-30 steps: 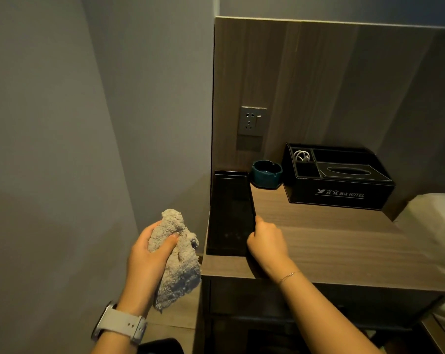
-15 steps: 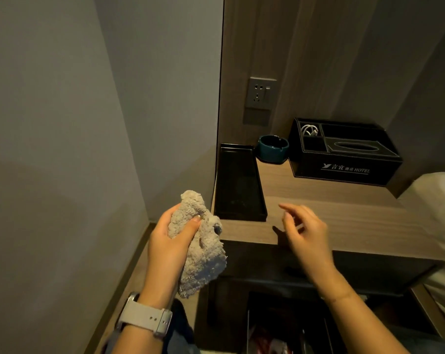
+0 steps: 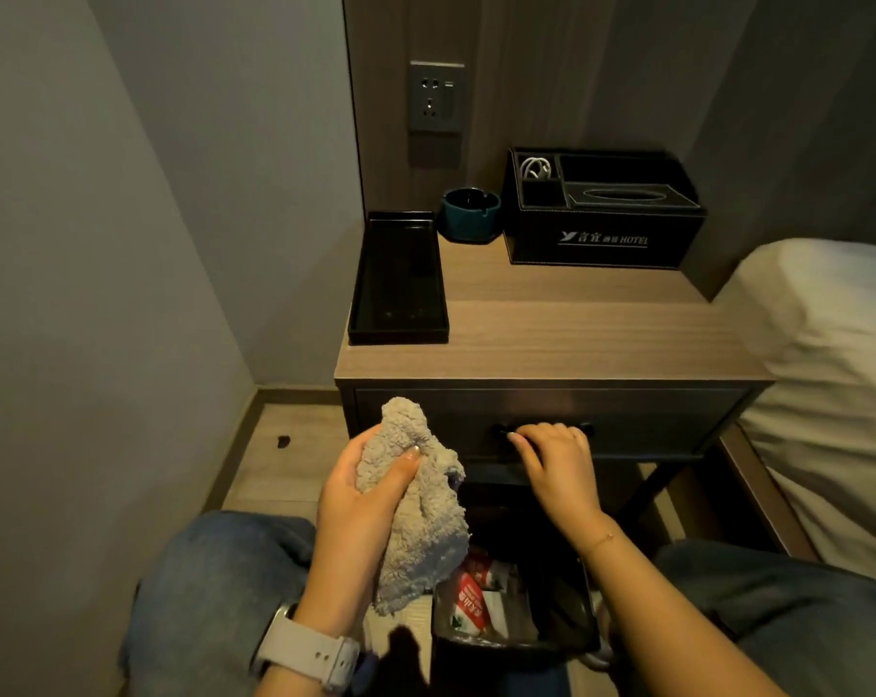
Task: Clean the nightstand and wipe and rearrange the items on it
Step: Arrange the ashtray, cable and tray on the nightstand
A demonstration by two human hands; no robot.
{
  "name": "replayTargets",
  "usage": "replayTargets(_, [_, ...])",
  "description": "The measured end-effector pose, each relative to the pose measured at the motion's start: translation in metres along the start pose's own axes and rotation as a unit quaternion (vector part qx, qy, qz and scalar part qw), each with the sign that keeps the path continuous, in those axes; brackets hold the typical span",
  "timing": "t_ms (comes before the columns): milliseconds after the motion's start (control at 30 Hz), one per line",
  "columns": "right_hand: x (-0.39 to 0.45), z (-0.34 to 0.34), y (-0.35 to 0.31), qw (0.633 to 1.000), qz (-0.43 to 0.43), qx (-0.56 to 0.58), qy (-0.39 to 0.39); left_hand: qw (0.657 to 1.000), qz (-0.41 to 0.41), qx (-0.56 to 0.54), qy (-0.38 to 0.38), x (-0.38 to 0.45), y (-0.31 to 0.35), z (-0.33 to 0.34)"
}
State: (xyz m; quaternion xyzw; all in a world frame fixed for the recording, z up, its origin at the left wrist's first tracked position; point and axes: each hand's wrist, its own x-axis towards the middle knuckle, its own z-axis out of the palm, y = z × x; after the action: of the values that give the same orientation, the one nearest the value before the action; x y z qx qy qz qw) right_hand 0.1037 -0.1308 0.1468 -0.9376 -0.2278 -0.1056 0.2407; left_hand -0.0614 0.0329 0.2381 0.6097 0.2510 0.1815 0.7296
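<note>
The wooden nightstand point(image 3: 551, 339) fills mid-frame, its tray point(image 3: 398, 281) at upper left. The left hand point(image 3: 360, 500) grips the cloth point(image 3: 416, 495); the right hand point(image 3: 556, 460) curls over the drawer handle point(image 3: 584, 429). Pulling it open looks next, needing a straight tug.

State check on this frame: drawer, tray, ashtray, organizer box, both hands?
drawer: closed
right hand: fingers curled over the drawer handle
left hand: grips a bunched cloth
tray: upright on the nightstand, holds nothing
ashtray: upright, looks empty
organizer box: upright, white cable coiled in its back-left compartment
</note>
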Motion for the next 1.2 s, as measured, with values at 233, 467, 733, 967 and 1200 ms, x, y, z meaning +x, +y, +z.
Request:
replayTargets(233, [-0.063,-0.01,-0.003,0.998,-0.006,0.058,0.038,0.982,0.114,0.119,-0.088,0.005,0.047,0.033])
replayTargets(467, [-0.127,-0.022,-0.003,0.998,-0.01,0.047,0.034,0.808,0.37,0.396,-0.234,0.058,0.039,0.09])
replayTargets(733, [-0.142,-0.024,-0.005,0.995,-0.015,0.079,0.057,0.797,0.306,0.455,-0.252,0.043,0.009,0.076])
replayTargets(967, [-0.127,-0.017,-0.006,0.986,-0.009,0.118,0.114,0.919,0.227,0.281,-0.159,-0.036,-0.018,0.017])
replayTargets(1200, [-0.064,-0.005,-0.004,0.99,0.004,0.112,0.091,0.931,0.051,0.328,-0.151,-0.011,-0.088,-0.014])
